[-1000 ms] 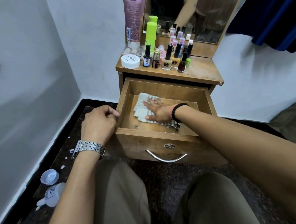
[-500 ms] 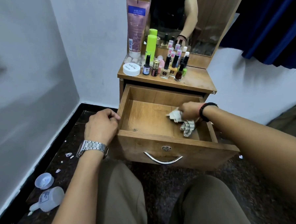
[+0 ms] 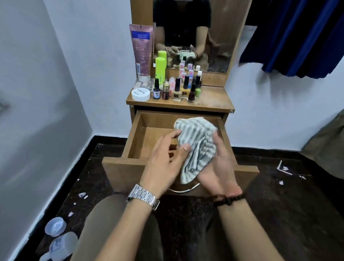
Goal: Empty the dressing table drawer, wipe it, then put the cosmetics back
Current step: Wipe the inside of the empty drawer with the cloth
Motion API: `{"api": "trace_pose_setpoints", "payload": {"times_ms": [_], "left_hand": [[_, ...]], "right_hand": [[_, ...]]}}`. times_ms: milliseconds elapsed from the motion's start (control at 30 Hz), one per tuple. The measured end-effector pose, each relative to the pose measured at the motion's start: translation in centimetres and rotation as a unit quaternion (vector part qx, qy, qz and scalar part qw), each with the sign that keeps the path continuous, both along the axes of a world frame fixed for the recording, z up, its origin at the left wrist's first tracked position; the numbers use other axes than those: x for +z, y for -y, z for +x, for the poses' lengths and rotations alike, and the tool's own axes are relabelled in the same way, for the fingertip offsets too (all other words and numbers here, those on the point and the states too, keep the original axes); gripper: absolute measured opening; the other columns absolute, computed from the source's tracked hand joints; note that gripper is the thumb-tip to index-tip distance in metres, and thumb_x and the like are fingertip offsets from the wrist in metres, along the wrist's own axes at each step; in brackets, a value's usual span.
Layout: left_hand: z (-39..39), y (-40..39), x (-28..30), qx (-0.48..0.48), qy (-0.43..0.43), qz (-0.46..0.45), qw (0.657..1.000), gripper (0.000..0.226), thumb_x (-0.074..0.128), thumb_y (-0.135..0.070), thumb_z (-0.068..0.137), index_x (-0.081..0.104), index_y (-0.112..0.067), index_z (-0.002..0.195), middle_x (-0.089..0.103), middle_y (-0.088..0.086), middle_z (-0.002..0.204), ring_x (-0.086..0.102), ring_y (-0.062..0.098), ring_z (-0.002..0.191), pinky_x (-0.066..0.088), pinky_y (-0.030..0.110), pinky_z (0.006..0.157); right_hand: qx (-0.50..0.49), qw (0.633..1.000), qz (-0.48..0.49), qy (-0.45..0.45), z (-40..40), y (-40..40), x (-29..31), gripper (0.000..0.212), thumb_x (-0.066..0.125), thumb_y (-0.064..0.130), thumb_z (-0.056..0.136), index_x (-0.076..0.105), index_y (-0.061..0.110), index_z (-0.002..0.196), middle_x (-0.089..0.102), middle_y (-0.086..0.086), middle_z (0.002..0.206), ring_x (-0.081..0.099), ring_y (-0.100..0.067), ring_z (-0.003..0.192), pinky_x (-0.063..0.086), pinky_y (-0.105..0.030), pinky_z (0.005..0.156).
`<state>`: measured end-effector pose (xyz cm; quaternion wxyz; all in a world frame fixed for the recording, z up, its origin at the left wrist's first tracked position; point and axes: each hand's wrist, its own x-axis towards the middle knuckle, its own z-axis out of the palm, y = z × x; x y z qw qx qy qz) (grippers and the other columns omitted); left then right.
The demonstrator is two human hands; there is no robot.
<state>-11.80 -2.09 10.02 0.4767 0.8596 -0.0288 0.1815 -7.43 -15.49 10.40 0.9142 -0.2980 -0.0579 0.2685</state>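
The wooden drawer (image 3: 146, 141) of the dressing table is pulled out and its inside is bare. A grey-and-white striped cloth (image 3: 196, 139) is lifted above the drawer's right half. My right hand (image 3: 219, 168) holds the cloth from below and the right, thumb curled over it. My left hand (image 3: 163, 161), with a metal watch on the wrist, has straight fingers that touch the cloth's left edge. On the table top (image 3: 214, 98) stand several nail polish bottles (image 3: 177, 90), a white jar (image 3: 140, 94), a pink tube (image 3: 140, 51) and a green bottle (image 3: 160, 70).
A mirror (image 3: 218, 33) rises behind the cosmetics. A white bottle (image 3: 61, 246) and a loose cap (image 3: 55, 226) lie on the dark floor at the lower left. Blue curtain (image 3: 301, 37) hangs at the upper right, and olive fabric (image 3: 334, 139) lies at the right edge.
My right hand lifted the cloth out of the drawer. My left hand left the drawer's front left corner and came over to the cloth. The view tilted up.
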Motion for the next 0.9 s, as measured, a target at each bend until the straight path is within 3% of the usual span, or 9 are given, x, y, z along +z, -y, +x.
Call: {"api": "trace_pose_setpoints", "payload": {"times_ms": [100, 200, 267, 333, 433, 567, 667, 767, 900], "left_hand": [[-0.5, 0.9, 0.1, 0.001, -0.026, -0.027, 0.999, 0.061, 0.038, -0.069, 0.085, 0.048, -0.031, 0.131, 0.054, -0.016, 0.127, 0.053, 0.001, 0.113, 0.043, 0.019, 0.093], [-1.2, 2.2, 0.4, -0.013, -0.056, -0.259, 0.964, 0.059, 0.046, -0.066, 0.083, 0.054, -0.026, 0.125, 0.062, -0.011, 0.121, 0.058, 0.007, 0.112, 0.048, 0.016, 0.086], [-1.7, 3.0, 0.7, -0.053, -0.097, -0.430, 0.896, 0.055, 0.050, -0.053, 0.080, 0.056, -0.022, 0.126, 0.064, -0.002, 0.125, 0.060, 0.015, 0.113, 0.054, 0.029, 0.081], [-2.3, 3.0, 0.7, -0.079, -0.113, -0.466, 0.874, 0.045, 0.051, -0.048, 0.083, 0.061, -0.023, 0.119, 0.067, 0.001, 0.121, 0.063, 0.018, 0.109, 0.055, 0.037, 0.083], [-3.0, 2.3, 0.4, -0.110, -0.134, -0.461, 0.870, 0.033, 0.063, -0.036, 0.086, 0.064, -0.011, 0.107, 0.068, 0.009, 0.114, 0.065, 0.024, 0.099, 0.053, 0.040, 0.086], [-3.9, 1.5, 0.0, -0.116, -0.119, -0.449, 0.878, 0.017, 0.068, -0.023, 0.077, 0.056, -0.013, 0.085, 0.062, 0.006, 0.083, 0.061, 0.016, 0.074, 0.056, 0.028, 0.063], [-4.6, 1.5, -0.1, -0.067, -0.079, -0.368, 0.924, 0.037, 0.077, -0.036, 0.071, 0.060, -0.016, 0.097, 0.060, 0.011, 0.090, 0.064, 0.016, 0.081, 0.056, 0.026, 0.068], [-5.5, 1.4, 0.2, -0.059, -0.073, -0.242, 0.966, 0.061, 0.078, -0.052, 0.063, 0.055, -0.031, 0.115, 0.067, -0.014, 0.110, 0.064, 0.005, 0.102, 0.054, 0.025, 0.084], [-6.0, 2.0, -0.1, -0.048, -0.060, -0.066, 0.995, 0.076, 0.083, -0.037, 0.066, 0.040, -0.043, 0.128, 0.060, -0.029, 0.114, 0.056, -0.014, 0.104, 0.045, 0.006, 0.086]], "right_hand": [[-0.054, 0.991, -0.091, 0.085, -2.0, 0.2, 0.2, 0.042, 0.043, 0.028, 0.098, 0.053, 0.006, 0.133, 0.063, -0.011, 0.127, 0.061, -0.022, 0.115, 0.050, -0.032, 0.098], [-0.100, 0.895, -0.333, 0.281, -2.9, 1.5, 2.3, 0.021, 0.044, 0.019, 0.100, 0.058, 0.022, 0.115, 0.068, 0.009, 0.107, 0.065, -0.004, 0.099, 0.051, -0.015, 0.085], [-0.117, 0.869, -0.364, 0.315, -3.3, 2.5, 2.9, 0.018, 0.046, 0.026, 0.099, 0.063, 0.030, 0.101, 0.070, 0.009, 0.097, 0.068, -0.004, 0.093, 0.055, -0.024, 0.086], [-0.148, 0.890, -0.343, 0.263, -3.3, 3.5, 2.7, 0.021, 0.051, 0.042, 0.095, 0.069, 0.031, 0.097, 0.073, -0.003, 0.102, 0.069, -0.021, 0.100, 0.054, -0.040, 0.091], [-0.143, 0.949, -0.259, 0.107, -2.7, 4.9, 2.5, 0.048, 0.057, 0.051, 0.090, 0.060, 0.019, 0.126, 0.067, -0.007, 0.123, 0.063, -0.027, 0.115, 0.046, -0.052, 0.102], [-0.053, 0.971, -0.234, -0.010, -2.9, 6.1, 2.4, 0.052, 0.041, 0.050, 0.098, 0.060, 0.010, 0.126, 0.069, -0.014, 0.118, 0.067, -0.030, 0.108, 0.056, -0.046, 0.087], [0.012, 0.978, -0.206, -0.022, -4.2, 6.3, 1.6, 0.058, 0.033, 0.051, 0.100, 0.056, 0.008, 0.132, 0.064, -0.017, 0.126, 0.061, -0.033, 0.116, 0.050, -0.048, 0.096], [0.016, 0.982, -0.188, 0.019, -5.0, 6.5, 1.7, 0.057, 0.034, 0.050, 0.100, 0.054, 0.009, 0.134, 0.061, -0.016, 0.131, 0.059, -0.032, 0.120, 0.045, -0.050, 0.103], [0.005, 0.981, -0.185, 0.059, -5.6, 6.6, 2.9, 0.055, 0.034, 0.049, 0.099, 0.055, 0.010, 0.132, 0.064, -0.014, 0.126, 0.062, -0.031, 0.116, 0.048, -0.050, 0.099]]}}
